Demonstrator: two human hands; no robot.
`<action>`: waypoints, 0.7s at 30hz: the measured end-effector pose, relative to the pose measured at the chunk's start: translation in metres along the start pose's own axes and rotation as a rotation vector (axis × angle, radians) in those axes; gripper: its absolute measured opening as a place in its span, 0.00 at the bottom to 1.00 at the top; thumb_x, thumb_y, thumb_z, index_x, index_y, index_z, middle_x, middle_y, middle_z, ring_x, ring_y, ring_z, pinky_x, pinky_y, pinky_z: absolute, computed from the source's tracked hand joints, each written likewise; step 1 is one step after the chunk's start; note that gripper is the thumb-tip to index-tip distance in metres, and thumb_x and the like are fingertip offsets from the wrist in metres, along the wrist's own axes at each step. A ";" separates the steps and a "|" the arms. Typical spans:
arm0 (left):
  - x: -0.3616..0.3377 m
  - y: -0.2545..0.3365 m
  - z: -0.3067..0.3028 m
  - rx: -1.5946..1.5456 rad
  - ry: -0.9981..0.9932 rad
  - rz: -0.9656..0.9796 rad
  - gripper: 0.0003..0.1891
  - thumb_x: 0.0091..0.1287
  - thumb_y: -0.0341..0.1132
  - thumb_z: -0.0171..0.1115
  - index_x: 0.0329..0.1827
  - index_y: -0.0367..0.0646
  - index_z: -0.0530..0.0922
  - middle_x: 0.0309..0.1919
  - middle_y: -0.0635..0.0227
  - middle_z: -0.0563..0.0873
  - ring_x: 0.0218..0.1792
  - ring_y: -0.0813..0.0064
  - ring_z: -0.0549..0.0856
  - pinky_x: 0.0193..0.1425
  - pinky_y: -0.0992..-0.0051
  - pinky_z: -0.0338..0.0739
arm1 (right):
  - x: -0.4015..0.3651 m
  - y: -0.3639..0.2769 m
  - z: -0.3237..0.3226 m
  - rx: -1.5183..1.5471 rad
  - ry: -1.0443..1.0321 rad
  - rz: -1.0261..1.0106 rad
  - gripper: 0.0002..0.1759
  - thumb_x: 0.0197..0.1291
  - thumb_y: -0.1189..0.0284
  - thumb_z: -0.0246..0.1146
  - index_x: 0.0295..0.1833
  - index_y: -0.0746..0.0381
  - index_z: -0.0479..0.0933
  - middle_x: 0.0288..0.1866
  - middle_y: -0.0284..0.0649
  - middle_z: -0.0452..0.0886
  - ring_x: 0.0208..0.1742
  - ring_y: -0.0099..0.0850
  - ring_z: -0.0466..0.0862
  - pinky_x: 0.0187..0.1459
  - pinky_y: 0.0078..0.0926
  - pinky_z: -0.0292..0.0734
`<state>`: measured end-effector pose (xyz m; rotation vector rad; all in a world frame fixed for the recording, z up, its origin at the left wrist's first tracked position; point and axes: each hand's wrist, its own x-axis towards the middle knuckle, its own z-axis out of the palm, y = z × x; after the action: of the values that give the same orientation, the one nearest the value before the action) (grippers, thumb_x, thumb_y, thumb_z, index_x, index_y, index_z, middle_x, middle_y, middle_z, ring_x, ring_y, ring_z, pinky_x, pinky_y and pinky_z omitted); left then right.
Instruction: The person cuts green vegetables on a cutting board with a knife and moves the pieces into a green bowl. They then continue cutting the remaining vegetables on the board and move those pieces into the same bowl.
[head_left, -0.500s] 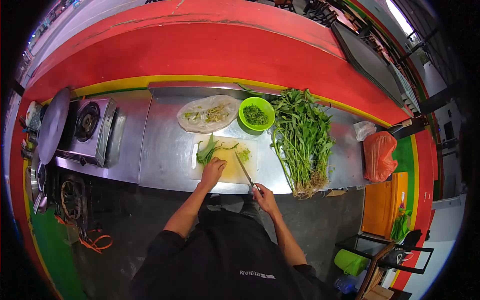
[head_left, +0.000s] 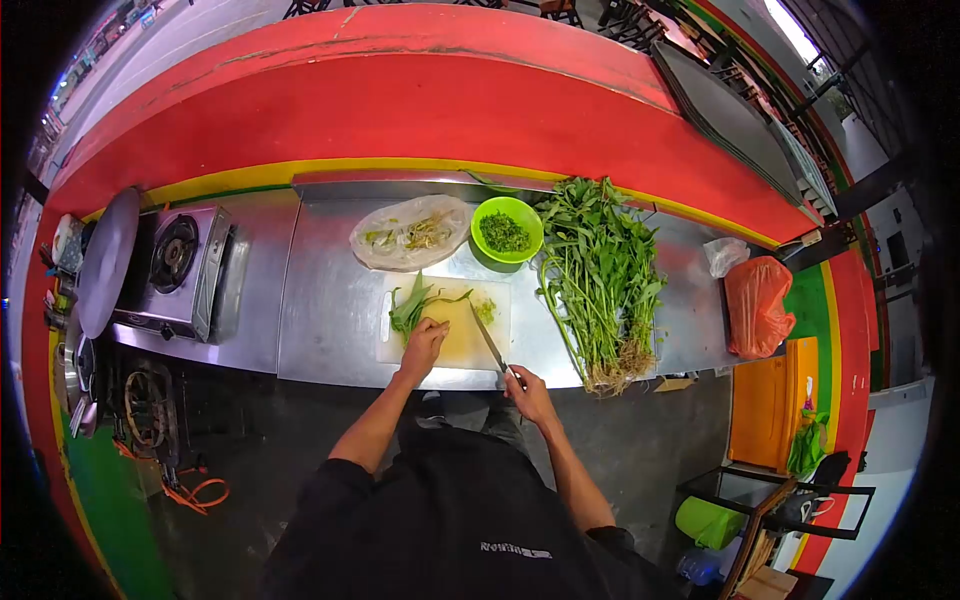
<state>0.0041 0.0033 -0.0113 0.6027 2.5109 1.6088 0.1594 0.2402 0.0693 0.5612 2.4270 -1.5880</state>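
Observation:
On the steel counter lies a pale cutting board (head_left: 470, 350). My left hand (head_left: 425, 345) is closed at the lower end of a bunch of leafy greens (head_left: 408, 308) on the board's left side. A knife (head_left: 488, 338) is gripped by its handle in my right hand (head_left: 530, 393), its blade slanting up and left over the board. Beside the blade tip sit small chopped green bits (head_left: 487, 308). Behind the board stands a bright green bowl (head_left: 507, 256) with chopped greens inside. Left of it, a clear plastic bag (head_left: 375, 250) bears some stems and scraps.
A large pile of rooted greens (head_left: 600, 280) lies right of the board. Farther right is a red plastic bag (head_left: 757, 310). A gas stove (head_left: 185, 265) and a big round lid (head_left: 110, 262) stand on the left. A red wall (head_left: 450, 110) bounds the counter behind.
The camera view has shifted slightly. Both hands, the greens and the knife keep nearly the same places on the board.

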 end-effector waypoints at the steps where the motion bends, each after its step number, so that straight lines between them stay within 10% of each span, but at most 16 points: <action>1: 0.000 0.002 0.002 0.009 0.069 0.035 0.13 0.74 0.31 0.67 0.57 0.36 0.88 0.36 0.54 0.83 0.40 0.55 0.85 0.47 0.62 0.79 | -0.001 0.000 -0.001 0.004 -0.021 -0.015 0.22 0.79 0.61 0.62 0.66 0.67 0.81 0.31 0.41 0.88 0.31 0.26 0.87 0.37 0.29 0.80; 8: 0.016 -0.002 0.010 0.159 0.258 0.050 0.06 0.70 0.30 0.70 0.45 0.39 0.90 0.36 0.57 0.87 0.39 0.53 0.88 0.45 0.59 0.81 | -0.019 -0.008 0.001 0.021 -0.061 0.043 0.22 0.79 0.59 0.61 0.66 0.65 0.80 0.30 0.44 0.88 0.34 0.29 0.89 0.41 0.31 0.82; 21: 0.015 -0.010 0.003 0.266 -0.038 0.318 0.11 0.66 0.24 0.70 0.50 0.39 0.89 0.42 0.59 0.84 0.46 0.57 0.86 0.50 0.62 0.82 | -0.047 -0.019 0.011 -0.034 -0.050 0.038 0.25 0.81 0.65 0.60 0.79 0.54 0.74 0.29 0.39 0.84 0.33 0.25 0.86 0.37 0.30 0.80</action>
<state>-0.0112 0.0080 -0.0195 1.1014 2.7311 1.3335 0.1940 0.2137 0.0981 0.5514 2.3878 -1.5249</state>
